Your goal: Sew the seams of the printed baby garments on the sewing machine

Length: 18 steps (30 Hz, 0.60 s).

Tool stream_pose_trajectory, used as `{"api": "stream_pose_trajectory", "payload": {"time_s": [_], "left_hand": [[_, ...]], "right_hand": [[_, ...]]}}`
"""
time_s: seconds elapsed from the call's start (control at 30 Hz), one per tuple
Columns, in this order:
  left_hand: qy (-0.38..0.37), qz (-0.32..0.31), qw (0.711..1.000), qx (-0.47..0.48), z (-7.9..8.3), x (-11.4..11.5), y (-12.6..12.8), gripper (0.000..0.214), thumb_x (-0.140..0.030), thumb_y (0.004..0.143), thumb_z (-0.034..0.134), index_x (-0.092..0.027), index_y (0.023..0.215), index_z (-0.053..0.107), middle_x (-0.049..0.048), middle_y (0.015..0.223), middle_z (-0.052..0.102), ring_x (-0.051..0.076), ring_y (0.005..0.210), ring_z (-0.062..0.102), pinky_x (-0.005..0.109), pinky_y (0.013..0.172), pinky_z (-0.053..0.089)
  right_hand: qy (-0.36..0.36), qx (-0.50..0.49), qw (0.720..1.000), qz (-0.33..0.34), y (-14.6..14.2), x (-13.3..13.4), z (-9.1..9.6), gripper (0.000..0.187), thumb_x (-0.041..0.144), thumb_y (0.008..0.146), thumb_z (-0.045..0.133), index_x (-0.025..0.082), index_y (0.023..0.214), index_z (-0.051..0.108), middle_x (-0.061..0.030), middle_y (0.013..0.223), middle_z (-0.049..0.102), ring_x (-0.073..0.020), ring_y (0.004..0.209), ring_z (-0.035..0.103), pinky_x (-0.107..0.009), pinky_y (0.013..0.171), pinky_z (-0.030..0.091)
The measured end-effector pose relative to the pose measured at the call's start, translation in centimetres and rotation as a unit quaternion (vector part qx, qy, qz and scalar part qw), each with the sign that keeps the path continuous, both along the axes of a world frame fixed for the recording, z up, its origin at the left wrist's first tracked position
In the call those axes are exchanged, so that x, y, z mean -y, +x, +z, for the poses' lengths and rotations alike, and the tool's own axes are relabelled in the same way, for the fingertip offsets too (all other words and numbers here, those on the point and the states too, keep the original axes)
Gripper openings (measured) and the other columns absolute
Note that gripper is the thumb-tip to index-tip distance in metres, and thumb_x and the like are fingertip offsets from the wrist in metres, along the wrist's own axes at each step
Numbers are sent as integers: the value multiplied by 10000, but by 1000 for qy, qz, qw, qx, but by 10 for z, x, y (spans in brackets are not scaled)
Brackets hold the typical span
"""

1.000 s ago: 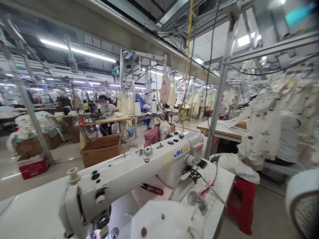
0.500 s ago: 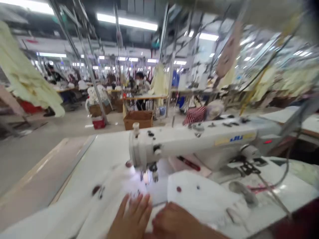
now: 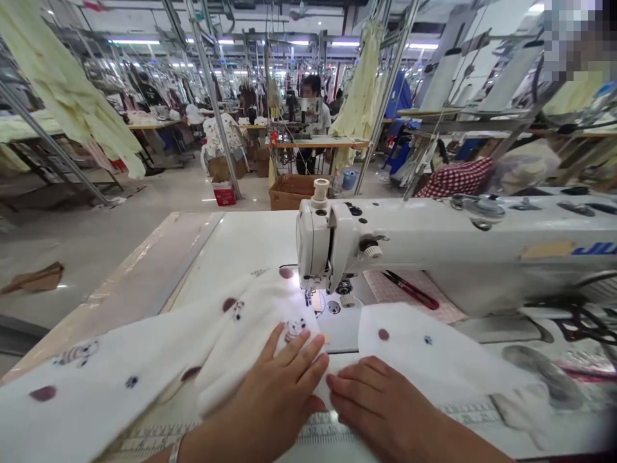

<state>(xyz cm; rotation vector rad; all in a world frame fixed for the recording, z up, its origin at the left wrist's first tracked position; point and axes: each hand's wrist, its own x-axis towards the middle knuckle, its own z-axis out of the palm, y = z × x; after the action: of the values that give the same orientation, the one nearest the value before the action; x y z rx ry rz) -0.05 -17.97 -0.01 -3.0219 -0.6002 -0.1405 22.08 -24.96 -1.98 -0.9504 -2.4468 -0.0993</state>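
Note:
My left hand (image 3: 279, 392) lies flat with fingers spread on a white printed fabric (image 3: 159, 347) just in front of the needle of a white sewing machine (image 3: 434, 241). My right hand (image 3: 373, 402) rests beside it, fingers together and flat on the table edge of a second white fabric piece (image 3: 434, 354). The fabric's leading edge sits under the presser foot (image 3: 311, 299). Both hands touch at the fingertips near the middle.
Red-handled snips (image 3: 409, 289) lie behind the needle on a checked mat. A cardboard box (image 3: 294, 191) and a red box (image 3: 224, 195) stand on the floor beyond the table. A person sews at a far table (image 3: 313, 143). Pale garments hang overhead at left.
The view has swung left and down from the machine's right end to its needle end. Both my hands came into view and now lie still on the fabric.

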Motion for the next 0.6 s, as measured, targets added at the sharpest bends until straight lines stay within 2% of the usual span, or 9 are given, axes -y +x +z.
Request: {"api": "stream_pose_trajectory", "payload": {"time_s": [0.23,0.43,0.6], "left_hand": [[-21,-11,999,25,6,-9,0,370,-289,967,410,-206,1326,448,37,1466,378,254,1313,394,523,1130,209],[-61,8,997,45,4,-27,-3,346,-309,985,372,-228,1309,463,36,1439,421,278,1314,387,570,1108,202],[-39,-15,997,72,3,-41,-1,321,-264,971,410,-196,1275,489,71,1392,473,293,1280,411,568,1086,236]], "right_hand": [[19,-4,1000,-3,-4,-10,5,155,177,937,494,164,992,639,-42,1026,700,-152,887,589,-317,766,436],[13,13,1000,-2,-10,-26,16,178,146,934,466,143,958,642,-62,999,695,-166,804,574,-328,699,428],[8,25,1000,-8,-8,-40,13,175,167,929,471,140,971,639,-80,981,684,-166,761,542,-326,648,400]]}}
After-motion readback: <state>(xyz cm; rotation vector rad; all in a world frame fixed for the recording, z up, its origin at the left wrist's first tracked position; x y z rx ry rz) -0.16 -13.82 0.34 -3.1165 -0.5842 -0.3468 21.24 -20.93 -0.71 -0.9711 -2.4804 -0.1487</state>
